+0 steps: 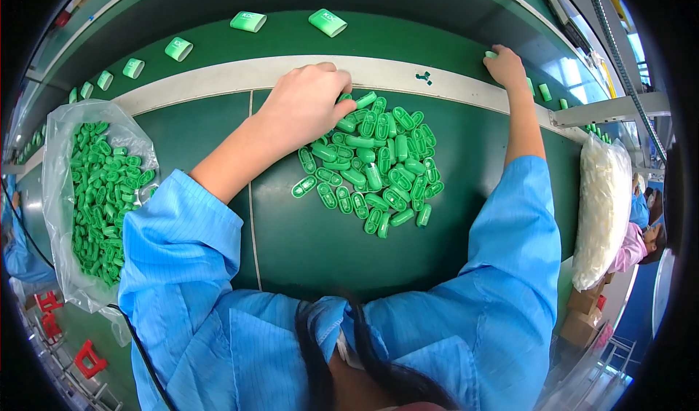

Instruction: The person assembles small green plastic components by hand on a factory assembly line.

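Observation:
A heap of small green oval plastic caps lies on the dark green worktop in front of me. At its far left edge is my left hand, fingers curled and tips partly hidden; whether a cap is in them I cannot make out. My right hand reaches over the far conveyor belt, its fingers closed around a light green plastic shell. Similar pale green shells, including one shell and another shell, lie spaced along the belt.
A clear plastic bag full of the green caps stands at the left. At the right lies a bag of whitish pieces. A pale rail separates worktop and belt. A metal bar juts in at right. A red stool stands lower left.

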Tool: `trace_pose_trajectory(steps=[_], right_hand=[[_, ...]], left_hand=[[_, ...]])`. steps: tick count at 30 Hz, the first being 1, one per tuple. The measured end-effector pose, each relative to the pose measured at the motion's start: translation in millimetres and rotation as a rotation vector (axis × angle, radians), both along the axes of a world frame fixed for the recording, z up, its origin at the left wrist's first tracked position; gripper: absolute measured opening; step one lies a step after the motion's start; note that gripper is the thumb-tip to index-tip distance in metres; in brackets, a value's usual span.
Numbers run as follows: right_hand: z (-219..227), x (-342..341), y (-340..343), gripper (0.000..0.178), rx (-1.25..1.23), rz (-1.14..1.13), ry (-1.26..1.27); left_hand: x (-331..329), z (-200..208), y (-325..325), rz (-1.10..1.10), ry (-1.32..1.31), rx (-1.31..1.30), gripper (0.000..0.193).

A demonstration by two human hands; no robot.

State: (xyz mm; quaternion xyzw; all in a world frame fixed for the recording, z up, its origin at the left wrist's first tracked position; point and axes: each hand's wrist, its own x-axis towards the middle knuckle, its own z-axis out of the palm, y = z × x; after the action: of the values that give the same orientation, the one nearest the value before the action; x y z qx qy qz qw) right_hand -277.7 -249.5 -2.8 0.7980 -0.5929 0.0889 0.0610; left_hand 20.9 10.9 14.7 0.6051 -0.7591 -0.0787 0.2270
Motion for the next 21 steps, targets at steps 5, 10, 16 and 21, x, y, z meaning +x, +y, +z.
trace_pose_trajectory(steps=[5, 10, 16, 21], right_hand=[[29, 28, 30, 0.034, 0.071, 0.070, -0.153], [28, 8, 24, 0.031, -0.021, 0.118, -0.183], [25, -7, 42, 0.033, 0.206, 0.153, -0.110], [61, 34, 82, 0.042, 0.363, 0.119, -0.641]], left_hand=[[8, 0, -16, 0.040, 0.171, 0.008, 0.027], [11, 3, -35, 0.102, 0.823, 0.287, 0.030], [20, -14, -37, -0.059, 1.254, 0.396, 0.039], [21, -13, -38, 0.035, 1.307, 0.423, 0.037]])
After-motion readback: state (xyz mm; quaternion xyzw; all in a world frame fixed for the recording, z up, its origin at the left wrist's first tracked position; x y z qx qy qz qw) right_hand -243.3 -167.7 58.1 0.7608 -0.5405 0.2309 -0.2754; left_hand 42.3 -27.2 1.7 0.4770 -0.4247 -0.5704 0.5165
